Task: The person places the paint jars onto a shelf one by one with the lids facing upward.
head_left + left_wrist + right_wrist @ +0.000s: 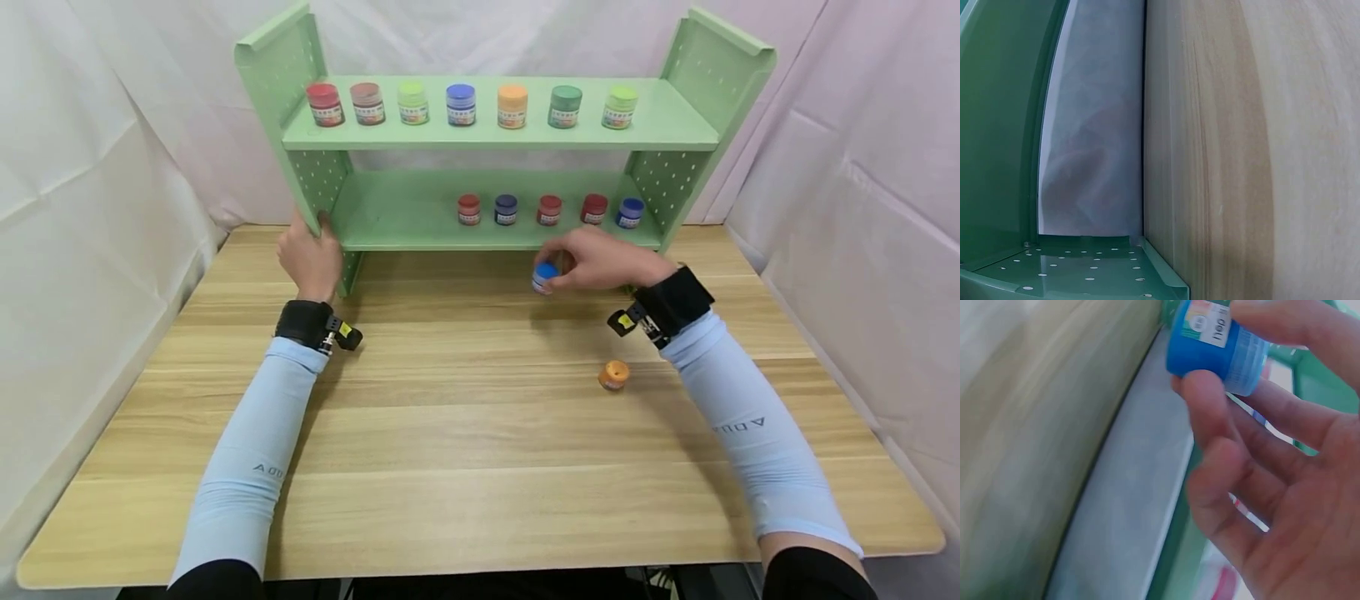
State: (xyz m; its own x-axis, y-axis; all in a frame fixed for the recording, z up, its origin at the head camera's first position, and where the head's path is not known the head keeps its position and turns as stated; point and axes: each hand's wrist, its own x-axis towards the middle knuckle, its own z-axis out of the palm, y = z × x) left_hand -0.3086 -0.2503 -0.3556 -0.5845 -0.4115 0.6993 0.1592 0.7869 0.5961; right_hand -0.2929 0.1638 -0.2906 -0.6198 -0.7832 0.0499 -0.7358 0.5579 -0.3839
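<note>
In the head view my right hand (596, 258) pinches a small blue paint jar (543, 277) between thumb and fingers, just in front of the lower board of a green two-tier shelf (420, 233). Seen from the right wrist, the jar (1204, 347) has a clear blue lid part and a white label, and thumb and fingers of the hand (1297, 469) hold its sides. My left hand (311, 260) grips the front edge of the shelf's left side panel near its bottom; some of its fingers are hidden behind the panel. The left wrist view shows the perforated green panel (1072, 272) but no hand.
Several paint jars, among them an orange one (512, 107), line the upper board. Smaller red and blue jars, including a dark blue one (506, 210), stand on the lower board's right half. An orange jar (614, 375) sits on the wooden table (450, 467), near the right forearm.
</note>
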